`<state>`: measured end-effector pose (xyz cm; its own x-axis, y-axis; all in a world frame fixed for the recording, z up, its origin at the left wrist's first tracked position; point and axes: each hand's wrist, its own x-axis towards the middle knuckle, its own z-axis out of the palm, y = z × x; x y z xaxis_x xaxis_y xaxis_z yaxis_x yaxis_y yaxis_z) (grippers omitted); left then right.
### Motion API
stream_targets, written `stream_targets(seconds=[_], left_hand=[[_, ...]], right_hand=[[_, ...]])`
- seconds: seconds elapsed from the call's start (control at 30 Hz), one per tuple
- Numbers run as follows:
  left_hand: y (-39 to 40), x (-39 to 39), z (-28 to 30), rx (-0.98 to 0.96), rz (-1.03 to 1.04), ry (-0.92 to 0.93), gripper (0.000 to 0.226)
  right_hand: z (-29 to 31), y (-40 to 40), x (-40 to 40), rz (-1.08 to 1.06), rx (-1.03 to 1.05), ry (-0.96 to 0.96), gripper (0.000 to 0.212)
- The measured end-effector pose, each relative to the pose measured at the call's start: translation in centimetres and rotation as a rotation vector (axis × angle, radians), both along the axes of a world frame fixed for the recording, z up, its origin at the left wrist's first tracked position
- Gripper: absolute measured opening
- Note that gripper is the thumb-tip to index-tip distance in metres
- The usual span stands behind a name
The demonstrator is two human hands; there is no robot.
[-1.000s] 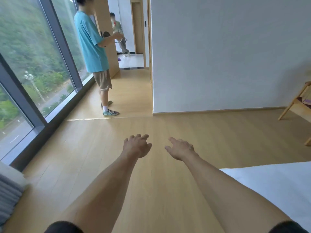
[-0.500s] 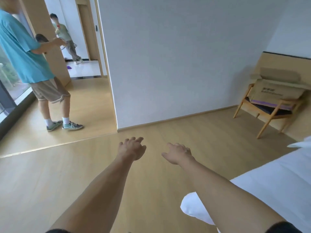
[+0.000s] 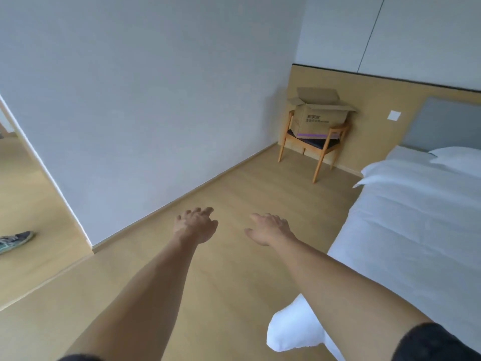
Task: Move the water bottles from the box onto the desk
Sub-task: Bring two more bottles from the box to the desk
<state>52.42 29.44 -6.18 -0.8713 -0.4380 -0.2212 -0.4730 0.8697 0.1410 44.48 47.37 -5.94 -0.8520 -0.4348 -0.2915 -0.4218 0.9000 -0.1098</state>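
I see a smooth floor point(image 3: 213, 256) of pale wood planks with a faint grain, running up to a flat, matte white wall point(image 3: 145, 100) with a thin wooden skirting along its foot.

Both my arms reach out over that floor. My left hand point(image 3: 195, 226) is palm down with its fingers loosely curled and holds nothing. My right hand point(image 3: 270, 229) is beside it, apart from it, fingers relaxed and thumb spread, also bare of any object.

The box point(image 3: 321, 117) is brown corrugated cardboard, squarish, with its top flaps standing open and folded outward, dark printed lettering on one side and a strip of purple tape along its lower edge. It sits on the seat of a light wooden armchair point(image 3: 318, 149) with slim angled legs and a dark seat pad, in the far corner, well apart from my hands. I cannot see inside the box, so any bottles are hidden from me.

Behind the chair is a tan wood panel point(image 3: 377, 100) with a white wall switch point(image 3: 393, 115). To my right lies a bed point(image 3: 416, 217) covered in soft white linen, its corner drooping just under my right forearm, with a pillow point(image 3: 458, 157) at the head. A sneaker point(image 3: 14, 241) shows at the left edge.
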Motion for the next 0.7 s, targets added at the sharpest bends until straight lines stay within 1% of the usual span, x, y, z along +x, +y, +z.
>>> stream_targets(seconds=[0.13,0.33,0.53,0.7], left_hand=[[-1.2,-5.0,-0.6,0.011,-0.089,-0.015,0.056],[-2.8,-12.7,-1.7,-0.013,-0.177,-0.029,0.056],[-6.8,-21.6,-1.1,-0.04,-0.165,-0.031,0.055],[-9.8,-30.3,0.5,-0.019,-0.109,-0.039,0.053]], right_hand=[[-0.8,-0.8,-3.6,-0.083,0.009,-0.016,0.053],[-2.8,-3.0,-10.7,-0.163,0.006,-0.04,0.056],[-4.2,-7.2,-19.8,-0.158,-0.011,-0.089,0.058],[-3.5,-9.3,-28.1,-0.161,-0.035,-0.122,0.057]])
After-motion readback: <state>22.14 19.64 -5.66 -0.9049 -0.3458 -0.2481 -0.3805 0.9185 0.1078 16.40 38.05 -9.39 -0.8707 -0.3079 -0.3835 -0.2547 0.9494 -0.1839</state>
